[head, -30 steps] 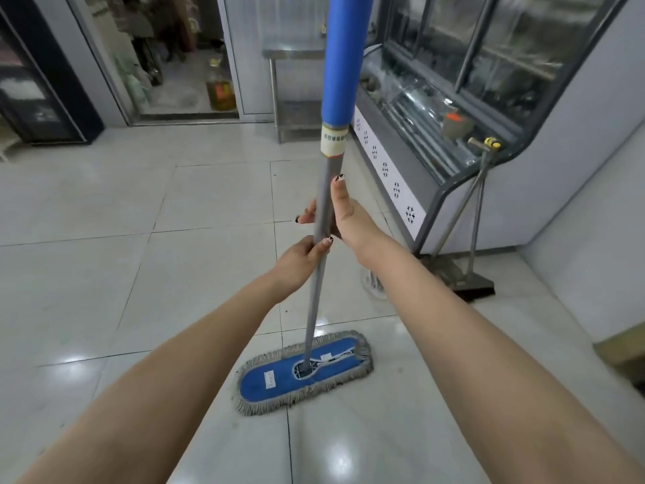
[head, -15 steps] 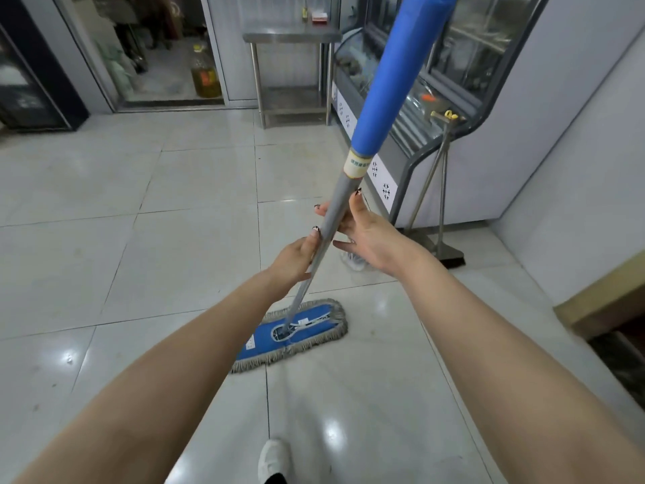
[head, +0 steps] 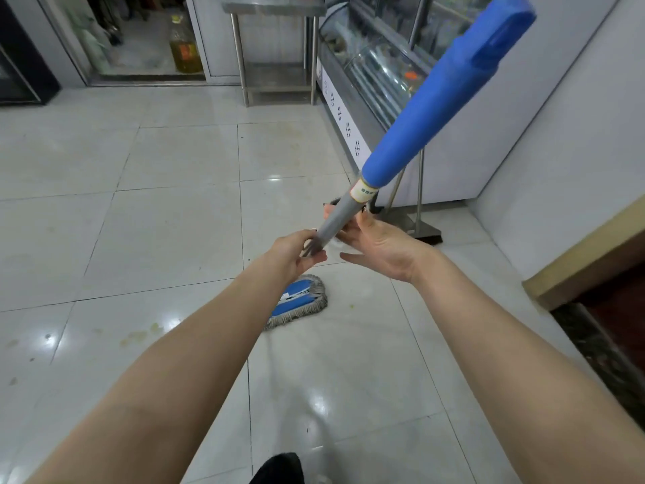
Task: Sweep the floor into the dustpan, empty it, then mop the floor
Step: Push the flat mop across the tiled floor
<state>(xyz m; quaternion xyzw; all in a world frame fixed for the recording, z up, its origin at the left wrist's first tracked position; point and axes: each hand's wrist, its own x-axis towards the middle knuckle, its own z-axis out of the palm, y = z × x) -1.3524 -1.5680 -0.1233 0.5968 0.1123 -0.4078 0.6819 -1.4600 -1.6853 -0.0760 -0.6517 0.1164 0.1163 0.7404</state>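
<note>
The mop has a grey pole (head: pixel 336 223) with a thick blue grip (head: pixel 436 96) slanting up to the right. Its flat blue head (head: pixel 302 303) with grey fringe lies on the white tiled floor (head: pixel 167 239), partly hidden behind my left forearm. My left hand (head: pixel 293 251) grips the pole low down, fingers curled round it. Just above it, my right hand (head: pixel 378 244) is spread palm-up, with the pole lying across its fingers and the thumb held away. A broom and a long-handled dustpan (head: pixel 420 218) lean against the display counter, behind the mop pole.
A glass display counter (head: pixel 370 78) runs along the right, with a steel table (head: pixel 275 50) beyond it. A doorway at the back holds a yellow oil jug (head: pixel 185 47). A white wall and a wooden-edged step (head: pixel 576 277) close the right side. Yellowish stains (head: pixel 139 335) mark the floor.
The mop head has slid right and now sits under my left arm. The handle leans further right. My right thumb has come off the pole and the palm has opened.
</note>
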